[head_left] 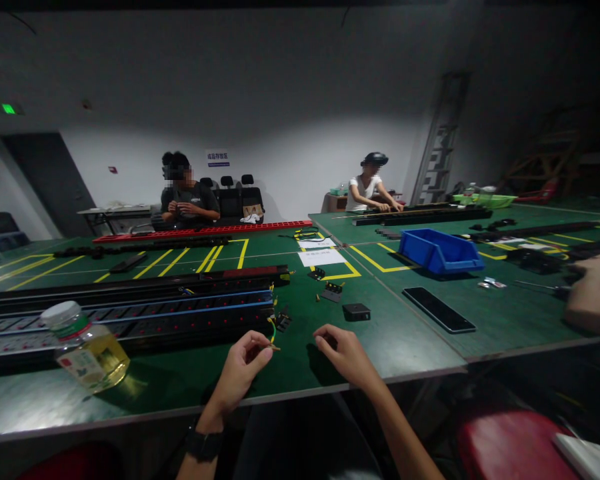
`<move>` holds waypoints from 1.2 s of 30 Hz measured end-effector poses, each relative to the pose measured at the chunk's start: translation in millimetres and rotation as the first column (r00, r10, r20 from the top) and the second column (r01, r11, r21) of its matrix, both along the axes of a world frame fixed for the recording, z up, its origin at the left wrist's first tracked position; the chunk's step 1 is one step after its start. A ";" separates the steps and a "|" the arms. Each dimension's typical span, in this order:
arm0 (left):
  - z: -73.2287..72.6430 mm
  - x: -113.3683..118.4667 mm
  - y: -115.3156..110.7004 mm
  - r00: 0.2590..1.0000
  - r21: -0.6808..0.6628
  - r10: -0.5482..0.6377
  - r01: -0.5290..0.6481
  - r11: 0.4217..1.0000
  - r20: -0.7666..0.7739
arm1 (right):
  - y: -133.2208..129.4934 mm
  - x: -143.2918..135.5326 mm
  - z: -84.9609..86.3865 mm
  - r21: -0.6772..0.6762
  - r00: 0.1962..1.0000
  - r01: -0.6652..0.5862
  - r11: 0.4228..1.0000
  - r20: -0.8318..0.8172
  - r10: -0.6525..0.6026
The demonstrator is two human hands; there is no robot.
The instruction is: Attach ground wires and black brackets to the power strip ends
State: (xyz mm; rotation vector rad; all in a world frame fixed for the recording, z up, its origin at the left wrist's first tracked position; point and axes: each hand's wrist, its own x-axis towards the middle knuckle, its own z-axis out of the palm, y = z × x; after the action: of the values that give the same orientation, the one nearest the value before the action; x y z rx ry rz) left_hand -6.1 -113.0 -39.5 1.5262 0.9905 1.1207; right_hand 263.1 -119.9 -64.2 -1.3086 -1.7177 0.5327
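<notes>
Near the front edge of the green table [300, 373], my left hand [245, 367] pinches the end of a yellow-green wire [273, 331] that comes from the long black rail assembly [220, 322]. My right hand [343, 353] hovers a little to the right, its fingers curled together; whether anything small is between them is hidden. Just beyond my hands lie a small black bracket [283, 320], a black square box [357, 311] and another black bracket piece [332, 292].
A bottle of yellow liquid [93, 350] stands at the left front. To the right are a phone [439, 309], a blue bin [440, 252] and another person's hand [597, 293]. Two people work across the table, beyond a red rail [205, 231].
</notes>
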 end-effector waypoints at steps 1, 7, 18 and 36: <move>-0.4 0.0 0.1 1.000 -0.004 0.004 -0.004 1.000 0.000 | -0.1 0.0 0.1 0.000 1.000 -0.001 1.000 0.001 0.001; -2.0 0.4 0.2 1.000 -0.021 0.021 -0.021 1.000 0.004 | -1.0 -0.4 0.0 0.010 1.000 0.008 1.000 -0.003 -0.008; 2.0 0.5 -0.7 0.999 -0.008 0.039 -0.038 0.999 0.008 | -2.0 -0.6 2.1 0.010 1.000 0.008 1.000 0.018 -0.009; -4.0 0.3 0.9 0.999 0.003 0.039 -0.040 0.999 0.027 | -1.9 0.0 -0.8 0.010 1.000 0.015 1.000 0.019 -0.016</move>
State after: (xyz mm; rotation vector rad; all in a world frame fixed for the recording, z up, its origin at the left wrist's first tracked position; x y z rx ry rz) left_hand -5.8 -112.1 -43.5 1.4969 1.0049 1.1682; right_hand 263.1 -121.9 -65.0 -1.3227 -1.7222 0.5037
